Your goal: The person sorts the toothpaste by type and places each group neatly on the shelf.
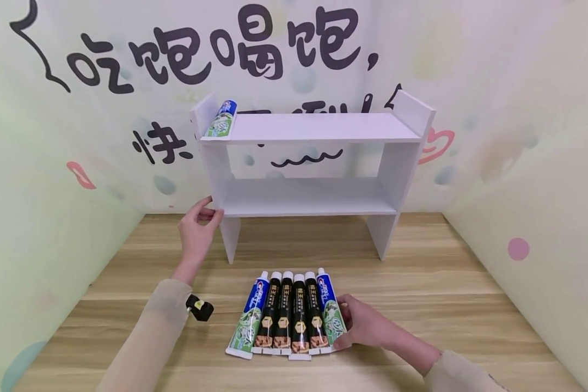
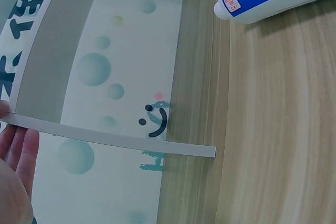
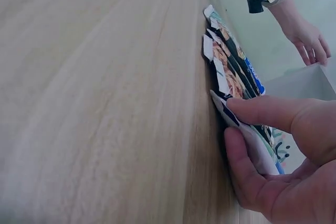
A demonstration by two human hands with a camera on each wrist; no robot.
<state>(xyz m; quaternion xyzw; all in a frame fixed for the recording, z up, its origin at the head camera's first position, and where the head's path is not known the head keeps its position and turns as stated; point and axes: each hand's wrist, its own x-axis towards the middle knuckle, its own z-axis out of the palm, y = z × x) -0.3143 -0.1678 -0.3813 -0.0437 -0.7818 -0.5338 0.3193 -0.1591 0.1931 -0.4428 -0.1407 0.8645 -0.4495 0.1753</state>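
Note:
Several toothpaste tubes lie side by side in a fan on the wooden table. At the right end is a blue-and-green toothpaste tube [image 1: 329, 305]; my right hand [image 1: 367, 324] grips its lower end, thumb on top and fingers along its outer side in the right wrist view. A matching tube [image 1: 250, 316] lies at the left end, with black tubes [image 1: 299, 313] between them. My left hand [image 1: 198, 224] pinches the left side panel of a white two-tier shelf [image 1: 308, 196], thumb and fingers on opposite faces of the panel in the left wrist view.
Another blue-and-green toothpaste tube [image 1: 221, 121] rests at the left end of the shelf's upper board. The shelf stands at the back of the wooden table [image 1: 451, 283], before a printed wall [image 1: 166, 109]. Side walls flank the table.

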